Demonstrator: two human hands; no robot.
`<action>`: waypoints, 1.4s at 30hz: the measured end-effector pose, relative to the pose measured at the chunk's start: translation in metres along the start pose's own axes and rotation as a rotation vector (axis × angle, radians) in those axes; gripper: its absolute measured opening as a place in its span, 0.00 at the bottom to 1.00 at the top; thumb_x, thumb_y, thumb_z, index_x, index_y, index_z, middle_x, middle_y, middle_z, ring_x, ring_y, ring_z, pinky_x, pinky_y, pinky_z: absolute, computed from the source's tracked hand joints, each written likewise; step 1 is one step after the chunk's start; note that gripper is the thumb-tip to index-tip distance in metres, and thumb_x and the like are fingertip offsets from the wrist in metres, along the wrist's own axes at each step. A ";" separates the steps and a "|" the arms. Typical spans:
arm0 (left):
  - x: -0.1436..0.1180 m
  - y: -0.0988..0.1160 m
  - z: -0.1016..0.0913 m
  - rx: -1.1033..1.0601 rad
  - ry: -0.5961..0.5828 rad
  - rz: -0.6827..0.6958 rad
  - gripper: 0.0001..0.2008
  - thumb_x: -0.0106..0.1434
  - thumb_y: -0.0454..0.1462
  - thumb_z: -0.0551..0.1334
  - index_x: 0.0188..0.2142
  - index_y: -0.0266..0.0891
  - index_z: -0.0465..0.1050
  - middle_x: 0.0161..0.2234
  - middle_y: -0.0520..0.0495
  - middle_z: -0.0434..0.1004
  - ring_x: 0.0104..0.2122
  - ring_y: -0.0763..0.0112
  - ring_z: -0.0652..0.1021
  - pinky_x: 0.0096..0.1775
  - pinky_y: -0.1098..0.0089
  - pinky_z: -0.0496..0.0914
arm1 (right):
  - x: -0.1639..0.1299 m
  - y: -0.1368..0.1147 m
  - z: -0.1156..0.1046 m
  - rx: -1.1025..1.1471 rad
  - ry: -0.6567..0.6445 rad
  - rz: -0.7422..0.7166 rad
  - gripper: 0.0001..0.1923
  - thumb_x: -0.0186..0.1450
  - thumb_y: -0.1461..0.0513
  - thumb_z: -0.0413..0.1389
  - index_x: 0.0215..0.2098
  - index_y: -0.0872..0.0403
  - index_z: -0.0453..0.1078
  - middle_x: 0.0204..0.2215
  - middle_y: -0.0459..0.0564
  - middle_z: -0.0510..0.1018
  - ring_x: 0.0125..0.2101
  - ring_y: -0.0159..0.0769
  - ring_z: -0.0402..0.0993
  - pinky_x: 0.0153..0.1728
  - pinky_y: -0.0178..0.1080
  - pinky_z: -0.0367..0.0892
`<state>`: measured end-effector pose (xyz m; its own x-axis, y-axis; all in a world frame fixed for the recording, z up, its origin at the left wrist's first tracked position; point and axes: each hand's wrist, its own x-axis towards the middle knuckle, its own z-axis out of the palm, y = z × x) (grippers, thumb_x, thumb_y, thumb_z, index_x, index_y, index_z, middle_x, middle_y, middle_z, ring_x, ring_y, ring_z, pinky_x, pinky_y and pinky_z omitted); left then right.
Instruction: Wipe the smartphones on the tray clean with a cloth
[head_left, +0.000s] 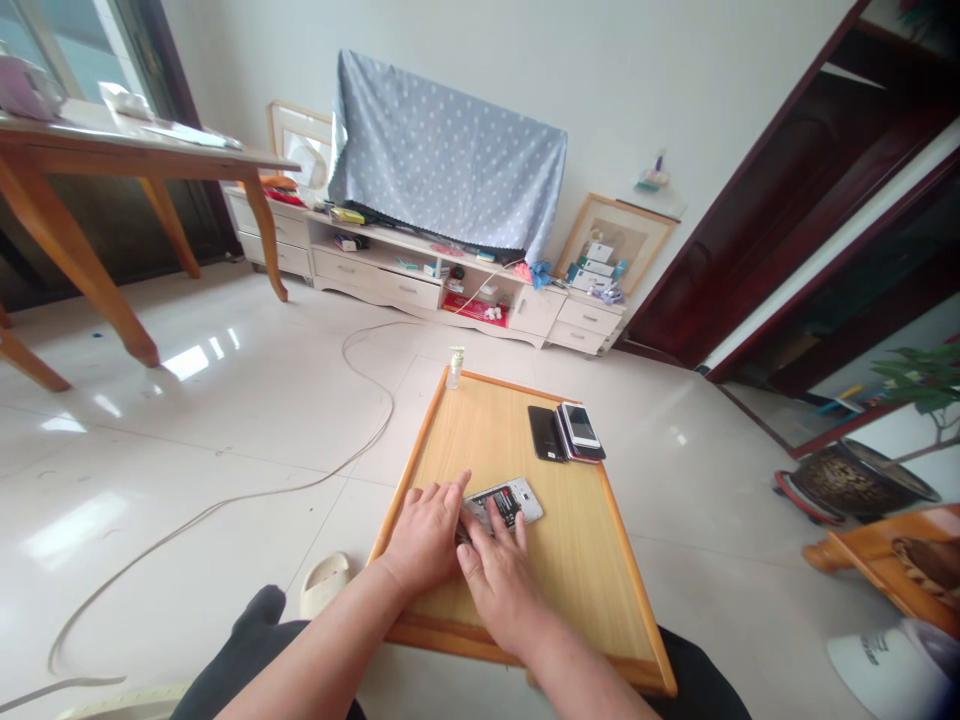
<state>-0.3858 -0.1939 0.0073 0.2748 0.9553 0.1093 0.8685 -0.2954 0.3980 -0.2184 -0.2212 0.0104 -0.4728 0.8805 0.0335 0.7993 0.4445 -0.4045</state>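
A phone with its back cover off (pixel 508 501) lies on a small wooden table (pixel 480 430) in front of me, its inner parts showing. My left hand (pixel 425 531) rests flat on the table and presses on the phone's left end. My right hand (pixel 501 573) lies over the phone's near edge with its fingers on the exposed back. Neither hand lifts the phone. Farther back on the table sit a dark phone (pixel 545 433) and a white-screened phone (pixel 580 428) stacked on another.
A small clear bottle (pixel 454 367) stands at the table's far left corner. A white cable (pixel 300 480) runs across the tiled floor. A slipper (pixel 325 584) lies beside my knee. A low white TV cabinet (pixel 420 280) lines the wall; a wooden table (pixel 112 160) stands left.
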 end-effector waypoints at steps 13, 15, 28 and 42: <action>0.001 0.004 0.003 -0.028 0.030 -0.023 0.41 0.50 0.42 0.65 0.64 0.42 0.58 0.57 0.40 0.72 0.55 0.52 0.71 0.55 0.56 0.60 | -0.027 0.065 -0.008 -0.114 0.111 0.306 0.28 0.76 0.51 0.35 0.71 0.45 0.50 0.68 0.48 0.59 0.71 0.48 0.36 0.66 0.69 0.36; 0.001 0.004 0.002 -0.030 0.035 -0.022 0.41 0.50 0.42 0.65 0.63 0.42 0.58 0.57 0.40 0.72 0.55 0.52 0.71 0.55 0.56 0.61 | -0.032 0.052 -0.002 -0.106 0.083 0.204 0.28 0.76 0.51 0.37 0.72 0.45 0.48 0.68 0.47 0.59 0.71 0.47 0.37 0.66 0.68 0.36; 0.005 0.002 0.009 -0.015 0.040 -0.012 0.41 0.50 0.43 0.65 0.63 0.40 0.58 0.54 0.39 0.71 0.55 0.51 0.70 0.55 0.56 0.61 | -0.026 0.075 -0.006 -0.141 0.113 0.298 0.28 0.75 0.50 0.38 0.71 0.46 0.50 0.68 0.47 0.59 0.71 0.49 0.36 0.66 0.69 0.35; 0.016 0.007 -0.005 0.023 -0.073 0.002 0.29 0.49 0.45 0.65 0.53 0.49 0.70 0.45 0.44 0.70 0.49 0.55 0.71 0.50 0.59 0.62 | 0.030 0.069 -0.009 -0.193 0.145 0.254 0.25 0.75 0.53 0.41 0.68 0.46 0.57 0.64 0.47 0.66 0.71 0.47 0.39 0.66 0.65 0.32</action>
<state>-0.3776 -0.1801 0.0165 0.3050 0.9514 0.0434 0.8770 -0.2983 0.3767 -0.1742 -0.1625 -0.0079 -0.2034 0.9751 0.0886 0.9466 0.2190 -0.2365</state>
